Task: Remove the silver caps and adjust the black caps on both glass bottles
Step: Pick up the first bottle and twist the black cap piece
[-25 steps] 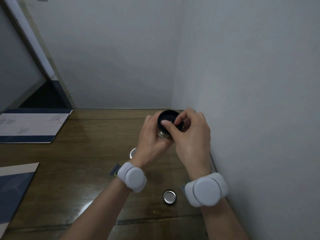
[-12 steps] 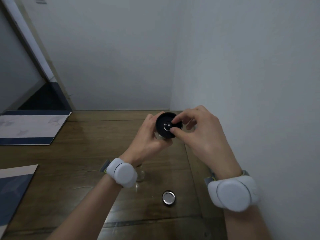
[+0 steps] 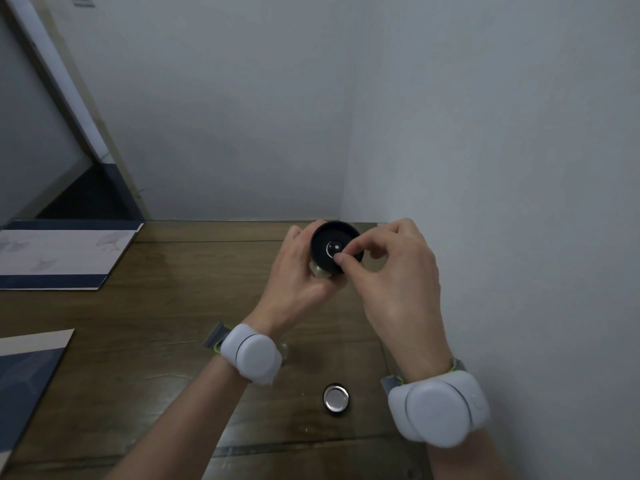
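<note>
Single head cam, wide-angle, facing forward and down. Close on both hands over the wooden table (image 3: 145, 341), in a wall corner (image 3: 349, 133).

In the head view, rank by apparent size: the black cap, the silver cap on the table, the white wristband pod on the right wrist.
1. White rounded wristband pod, though nearest the camera.
2. Black round cap.
3. Silver round cap on the wooden table.

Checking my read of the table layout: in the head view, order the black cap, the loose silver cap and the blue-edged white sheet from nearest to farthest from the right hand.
1. black cap: at the right hand's fingertips, atop the bottle held by the left hand.
2. silver cap: on the wooden table, below the hands, by the right wrist.
3. blue-edged white sheet: far left of the table.
</note>
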Available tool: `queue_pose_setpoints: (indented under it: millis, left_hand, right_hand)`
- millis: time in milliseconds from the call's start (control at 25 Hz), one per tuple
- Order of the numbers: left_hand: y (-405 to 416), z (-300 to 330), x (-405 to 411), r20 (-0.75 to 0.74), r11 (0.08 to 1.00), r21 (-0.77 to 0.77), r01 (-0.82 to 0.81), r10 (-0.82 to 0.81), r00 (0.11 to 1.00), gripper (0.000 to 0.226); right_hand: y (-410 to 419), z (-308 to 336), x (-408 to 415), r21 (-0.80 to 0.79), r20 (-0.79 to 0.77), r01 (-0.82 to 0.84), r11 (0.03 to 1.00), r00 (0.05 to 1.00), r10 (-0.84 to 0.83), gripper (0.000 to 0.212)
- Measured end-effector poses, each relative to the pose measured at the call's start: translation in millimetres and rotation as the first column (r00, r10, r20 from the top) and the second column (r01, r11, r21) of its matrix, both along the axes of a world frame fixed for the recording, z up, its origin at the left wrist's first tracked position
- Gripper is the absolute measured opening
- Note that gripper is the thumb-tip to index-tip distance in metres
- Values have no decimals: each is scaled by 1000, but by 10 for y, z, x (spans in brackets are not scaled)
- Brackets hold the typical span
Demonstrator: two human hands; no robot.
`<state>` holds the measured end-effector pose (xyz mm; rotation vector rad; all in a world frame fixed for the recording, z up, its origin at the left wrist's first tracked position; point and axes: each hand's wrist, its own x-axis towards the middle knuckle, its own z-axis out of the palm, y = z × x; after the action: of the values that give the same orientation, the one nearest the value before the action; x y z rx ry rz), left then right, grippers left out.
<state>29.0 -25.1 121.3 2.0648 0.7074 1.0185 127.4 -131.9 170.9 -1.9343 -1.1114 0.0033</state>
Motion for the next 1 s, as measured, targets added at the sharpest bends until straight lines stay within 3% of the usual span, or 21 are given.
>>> queue_pose_setpoints:
  millis: [360, 680, 800, 1000]
  left_hand:
    - [-23, 5, 57, -24, 999, 7, -38, 38, 999, 35]
    - [-92, 4, 108, 1, 993, 17, -120, 120, 993, 45]
    - [-110, 16, 123, 23, 989, 3, -145, 145, 989, 55]
    - [-75, -28, 90, 42, 992, -25, -124, 125, 991, 40]
  right_hand:
    - [17, -14, 10, 34, -69, 34, 999, 997, -32, 12]
    - [66, -50, 50, 77, -314, -22, 997, 948, 45, 14]
    - [98, -85, -31, 113, -296, 51, 992, 955, -16, 14]
    - [93, -61, -55, 53, -224, 8, 999, 975, 4, 15]
